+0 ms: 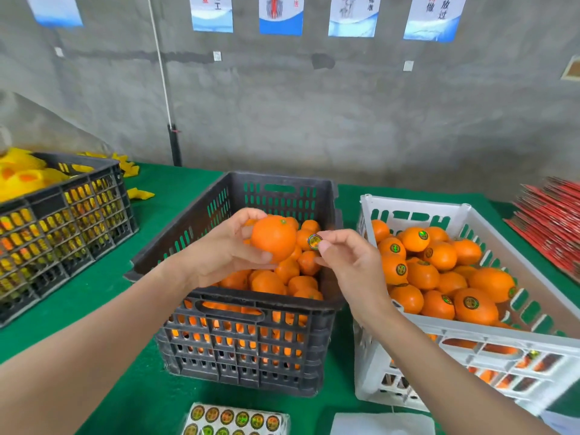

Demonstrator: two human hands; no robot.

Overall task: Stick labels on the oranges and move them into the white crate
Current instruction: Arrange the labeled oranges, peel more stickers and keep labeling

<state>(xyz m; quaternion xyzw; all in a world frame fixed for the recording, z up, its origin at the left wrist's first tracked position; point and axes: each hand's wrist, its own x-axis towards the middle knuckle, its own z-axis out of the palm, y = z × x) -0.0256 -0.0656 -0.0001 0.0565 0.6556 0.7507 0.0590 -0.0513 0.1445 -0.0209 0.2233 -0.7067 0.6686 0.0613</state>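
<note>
The orange (273, 238) is held up over the black crate (251, 304), gripped by the left hand (226, 249), whose fingers (251, 215) curl over its top while the thumb presses its lower front; the palm hides the fruit's left side. Just to its right, the right hand (348, 262) pinches a round shiny label (314, 241), thumb and forefinger together on its edge. The label is close to the orange, but I cannot tell whether it touches the peel, and its print is too small to read. Below the hands the black crate holds a heap of oranges (270, 282), partly covered by both wrists. The white crate (411, 204) stands just right of it with labelled oranges (439, 255) inside; its right corner is cut off by the frame. At the bottom edge a sheet of labels (235, 419) lies on the green desk (78, 293) with its lower rows cut off, and a white sheet (383, 423) beside it is cropped too. Far left, a second black crate (78, 215) holds blurred yellow things. A red stack (552, 221) at the right edge is smeared.
</note>
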